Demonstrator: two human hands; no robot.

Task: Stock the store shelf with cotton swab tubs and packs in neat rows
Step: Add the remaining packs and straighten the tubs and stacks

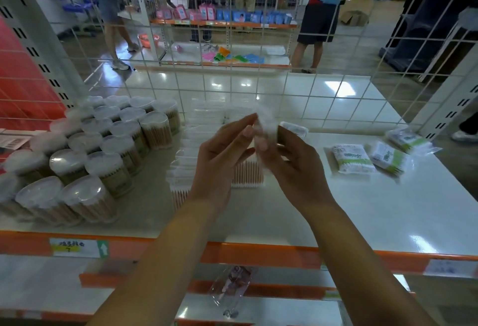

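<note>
Above the white shelf (349, 211), both my hands hold one clear, blurred pack of cotton swabs (263, 131). My left hand (222, 149) pinches its left side with fingertips and thumb. My right hand (289, 160) grips its right side and underside. Round clear tubs (103, 144) of wooden-stick swabs stand in several rows on the shelf's left part. Flat clear packs (207, 123) stand on edge in a row running back through the middle, partly hidden behind my hands. Three green-and-white swab packs (353, 161) lie loose on the right.
A white wire grid (310, 87) closes the shelf's back. An orange rail with price tags (77, 247) runs along the front edge. A clear packet (230, 289) lies on the shelf below. People stand in the aisle beyond the grid.
</note>
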